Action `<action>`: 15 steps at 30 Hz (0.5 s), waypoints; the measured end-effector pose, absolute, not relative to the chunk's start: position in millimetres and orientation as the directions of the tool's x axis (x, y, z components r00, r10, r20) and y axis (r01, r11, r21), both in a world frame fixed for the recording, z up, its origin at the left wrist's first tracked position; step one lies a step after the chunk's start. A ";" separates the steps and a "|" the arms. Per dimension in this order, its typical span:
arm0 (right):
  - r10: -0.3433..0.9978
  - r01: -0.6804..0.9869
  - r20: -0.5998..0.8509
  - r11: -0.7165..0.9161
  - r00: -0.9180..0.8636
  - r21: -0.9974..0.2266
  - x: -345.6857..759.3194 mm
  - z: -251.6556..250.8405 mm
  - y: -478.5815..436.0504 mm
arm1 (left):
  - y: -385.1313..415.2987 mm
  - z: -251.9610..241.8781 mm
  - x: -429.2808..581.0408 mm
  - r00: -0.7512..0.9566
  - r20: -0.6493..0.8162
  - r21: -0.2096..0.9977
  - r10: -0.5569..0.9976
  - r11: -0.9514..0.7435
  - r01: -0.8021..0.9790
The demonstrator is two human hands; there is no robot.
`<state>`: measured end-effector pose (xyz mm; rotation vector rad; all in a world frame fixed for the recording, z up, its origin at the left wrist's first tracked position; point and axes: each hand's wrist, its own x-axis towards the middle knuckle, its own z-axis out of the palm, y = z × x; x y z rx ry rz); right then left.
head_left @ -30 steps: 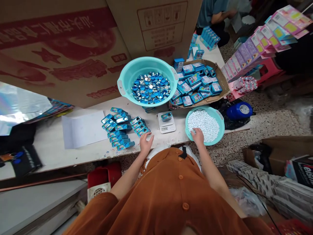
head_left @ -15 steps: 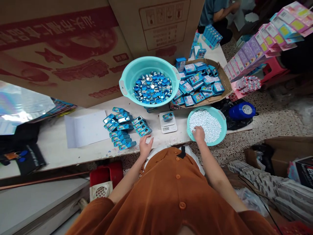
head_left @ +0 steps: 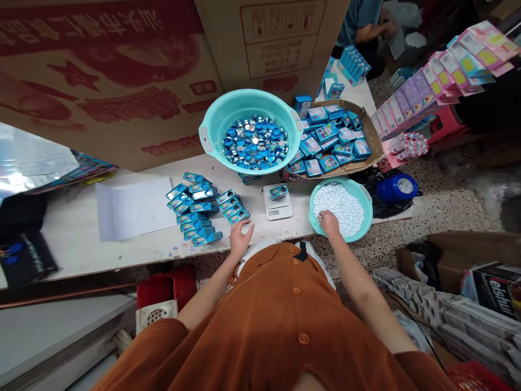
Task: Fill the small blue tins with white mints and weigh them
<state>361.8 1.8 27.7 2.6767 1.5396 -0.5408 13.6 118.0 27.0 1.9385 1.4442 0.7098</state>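
Observation:
My right hand (head_left: pixel 329 223) dips into the left side of a turquoise basin (head_left: pixel 368 217) of small white tablets (head_left: pixel 345 209). Its fingers are curled together, and what they hold is hidden. My left hand (head_left: pixel 240 237) rests open at the table's front edge, thumb and fingers apart, just below a row of blue tins (head_left: pixel 232 206) with dark round openings. Between the hands, a white digital scale (head_left: pixel 279 213) carries a single blue tin (head_left: pixel 279 192). More upright blue tins (head_left: pixel 194 209) stand in a cluster to the left.
Behind the scale, a larger turquoise basin (head_left: pixel 209 117) holds many blue-and-silver round caps (head_left: pixel 255 142). A cardboard tray (head_left: pixel 372 133) of blue tins sits beside it. Large cartons (head_left: pixel 134 81) wall the back. White paper (head_left: pixel 134 209) lies left; a blue tape roll (head_left: pixel 396 187) lies right. Another person (head_left: pixel 366 27) sits far right.
The camera view has shifted slightly. My right hand stays in the tablets and my left hand stays by the row of tins, with little visible movement.

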 end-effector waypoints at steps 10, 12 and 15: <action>0.850 0.846 -0.287 -0.501 0.442 -0.181 369.7 25.9 0.8 | 116.1 28.4 13.3 0.279 0.066 0.743 0.958 -0.234 0.627; 0.843 0.819 -0.246 -0.529 0.478 -0.221 372.9 27.3 -0.9 | 115.5 28.2 11.4 0.273 0.061 0.740 0.960 -0.227 0.633; 0.830 0.768 -0.143 -0.554 0.539 -0.323 372.6 34.8 8.4 | 114.2 27.5 10.0 0.262 0.050 0.736 0.964 -0.213 0.642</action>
